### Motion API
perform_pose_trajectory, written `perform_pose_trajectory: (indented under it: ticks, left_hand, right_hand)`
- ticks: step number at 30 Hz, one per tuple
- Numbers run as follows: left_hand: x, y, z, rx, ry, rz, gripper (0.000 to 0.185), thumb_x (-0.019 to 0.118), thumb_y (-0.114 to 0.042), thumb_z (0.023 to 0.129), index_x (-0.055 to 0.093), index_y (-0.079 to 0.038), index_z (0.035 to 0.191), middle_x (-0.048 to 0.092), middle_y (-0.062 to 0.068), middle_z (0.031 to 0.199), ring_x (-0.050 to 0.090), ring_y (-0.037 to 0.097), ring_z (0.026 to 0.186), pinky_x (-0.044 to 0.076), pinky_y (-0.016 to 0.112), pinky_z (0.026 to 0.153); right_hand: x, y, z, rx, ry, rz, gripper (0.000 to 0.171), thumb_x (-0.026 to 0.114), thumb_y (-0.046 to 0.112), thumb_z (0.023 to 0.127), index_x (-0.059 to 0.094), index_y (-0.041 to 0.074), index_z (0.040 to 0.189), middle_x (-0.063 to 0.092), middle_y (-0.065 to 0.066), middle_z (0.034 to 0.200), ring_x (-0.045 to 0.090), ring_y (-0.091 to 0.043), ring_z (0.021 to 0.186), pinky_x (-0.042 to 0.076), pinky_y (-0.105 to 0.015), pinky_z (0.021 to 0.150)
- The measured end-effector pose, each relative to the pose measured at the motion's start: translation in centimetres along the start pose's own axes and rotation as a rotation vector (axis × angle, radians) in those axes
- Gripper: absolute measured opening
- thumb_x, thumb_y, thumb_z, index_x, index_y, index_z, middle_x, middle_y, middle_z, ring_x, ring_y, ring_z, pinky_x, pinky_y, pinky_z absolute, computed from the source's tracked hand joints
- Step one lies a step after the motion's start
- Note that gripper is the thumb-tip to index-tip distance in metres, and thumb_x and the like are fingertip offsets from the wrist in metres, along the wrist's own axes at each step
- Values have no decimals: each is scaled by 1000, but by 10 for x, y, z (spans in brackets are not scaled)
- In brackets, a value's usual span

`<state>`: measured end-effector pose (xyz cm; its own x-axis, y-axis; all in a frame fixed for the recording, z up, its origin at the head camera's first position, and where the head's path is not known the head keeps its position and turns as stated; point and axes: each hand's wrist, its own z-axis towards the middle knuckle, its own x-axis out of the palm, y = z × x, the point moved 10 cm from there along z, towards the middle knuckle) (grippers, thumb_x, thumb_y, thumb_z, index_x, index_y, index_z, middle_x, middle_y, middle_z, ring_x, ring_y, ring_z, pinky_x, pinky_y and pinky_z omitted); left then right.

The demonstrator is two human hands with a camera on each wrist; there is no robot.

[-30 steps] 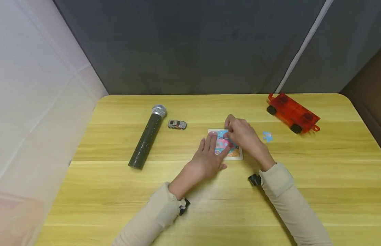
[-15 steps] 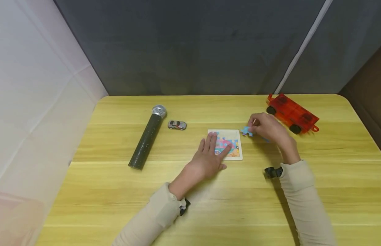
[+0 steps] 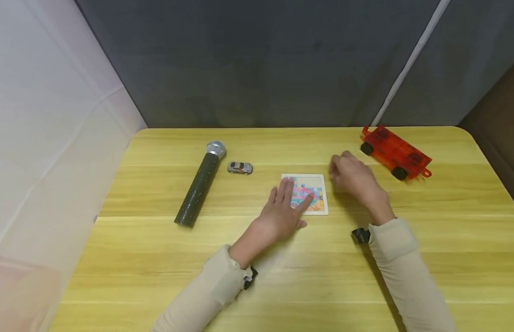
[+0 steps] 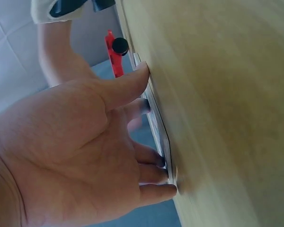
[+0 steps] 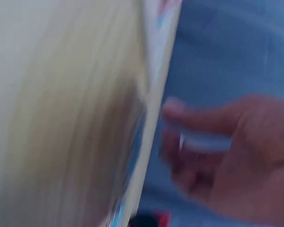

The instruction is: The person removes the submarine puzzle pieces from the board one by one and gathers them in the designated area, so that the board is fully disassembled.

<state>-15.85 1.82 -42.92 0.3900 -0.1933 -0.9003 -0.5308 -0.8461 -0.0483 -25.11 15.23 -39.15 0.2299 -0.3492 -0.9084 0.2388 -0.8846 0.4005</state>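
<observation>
My left hand (image 3: pixel 277 210) lies over a small framed jigsaw puzzle (image 3: pixel 319 179), its fingers spread on the picture. In the left wrist view the left hand (image 4: pixel 90 146) meets the thin edge of the puzzle (image 4: pixel 161 127). My right hand (image 3: pixel 354 182) is just right of the puzzle, above the table. Blurred in the right wrist view, the right hand (image 5: pixel 236 151) has its thumb and loosely bent fingers apart, with no puzzle piece clearly seen in them. Bluish puzzle pieces (image 5: pixel 117 215) lie on the table there. From the head view, the right hand hides them.
A toy microphone (image 3: pixel 199 184) lies at the left of the wooden table (image 3: pixel 307 267). Beside it stands a small silver toy car (image 3: pixel 240 168). At the back right is a red toy wagon (image 3: pixel 396 153) with black wheels. A dark panel (image 3: pixel 257 64) rises behind the table.
My right hand lifted a blue puzzle piece from the puzzle's upper part and carried it rightward. It has since shifted slightly left, and the piece no longer shows. The left hand stayed put.
</observation>
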Motion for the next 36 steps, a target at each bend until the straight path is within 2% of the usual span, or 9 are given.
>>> perform_pose_trajectory:
  ticks: [3, 5, 8, 12, 18, 22, 25, 32, 36]
  left_hand:
    - [2, 1, 0, -29, 10, 14, 69, 40, -54, 116, 15, -35, 178, -1, 36, 179, -2, 48, 170, 14, 55, 138]
    - [3, 0, -1, -47, 13, 36, 68, 39, -56, 116, 16, -38, 177, 1, 38, 178, 0, 50, 169, 14, 56, 138]
    - [4, 0, 0, -71, 21, 65, 66, 36, -58, 116, 15, -41, 177, 4, 38, 177, 2, 50, 169, 14, 56, 138]
    - [4, 0, 2, -84, 31, 99, 67, 34, -59, 116, 15, -40, 177, 4, 36, 178, 4, 48, 170, 14, 54, 138]
    - [5, -2, 2, -85, 40, 139, 66, 33, -58, 116, 14, -40, 177, 10, 37, 178, 8, 48, 169, 18, 54, 138]
    - [6, -2, 1, -90, 53, 151, 67, 33, -59, 116, 11, -43, 177, 10, 38, 177, 9, 48, 169, 20, 54, 138]
    - [6, -3, 1, -93, 50, 156, 68, 33, -59, 116, 7, -44, 177, 9, 38, 177, 9, 48, 169, 20, 54, 137]
    - [4, -3, 0, -98, 35, 157, 70, 33, -59, 116, 4, -42, 177, 10, 38, 177, 12, 48, 169, 21, 54, 137]
    - [3, -3, -1, -98, 33, 129, 70, 34, -58, 116, 5, -42, 177, 9, 38, 177, 11, 49, 169, 20, 54, 137]
  right_hand:
    - [17, 43, 1, -193, 46, 100, 22, 67, -3, 105, 77, -5, 124, 65, -19, 113, 62, -33, 99, 58, -50, 91]
    - [28, 62, 1, -250, 85, 137, 29, 65, -4, 107, 74, -6, 134, 65, -19, 118, 61, -29, 99, 58, -45, 91]
    - [37, 72, 1, -224, 91, 94, 33, 65, -2, 107, 72, -5, 139, 62, -17, 122, 59, -26, 97, 57, -38, 84]
    - [38, 77, 1, -201, 29, 28, 33, 66, -4, 104, 72, -6, 136, 59, -21, 127, 62, -27, 95, 61, -38, 78]
    - [40, 80, 6, -195, -15, 122, 16, 64, -4, 105, 66, -6, 120, 63, -21, 118, 64, -31, 97, 63, -44, 87]
    - [32, 73, 11, -161, -27, 256, 8, 65, -5, 106, 67, -5, 114, 72, -21, 110, 70, -35, 99, 62, -48, 90]
    - [17, 56, 12, -124, -48, 317, 6, 66, -3, 107, 69, -5, 112, 76, -23, 106, 73, -36, 97, 61, -48, 87]
    - [-6, -10, 6, 45, 1, 280, 8, 69, 3, 106, 71, -3, 102, 74, -22, 102, 62, -31, 86, 51, -35, 76]
    - [-4, -26, 7, 77, 13, 276, 10, 71, 5, 105, 70, -5, 102, 74, -22, 98, 63, -28, 80, 50, -32, 71]
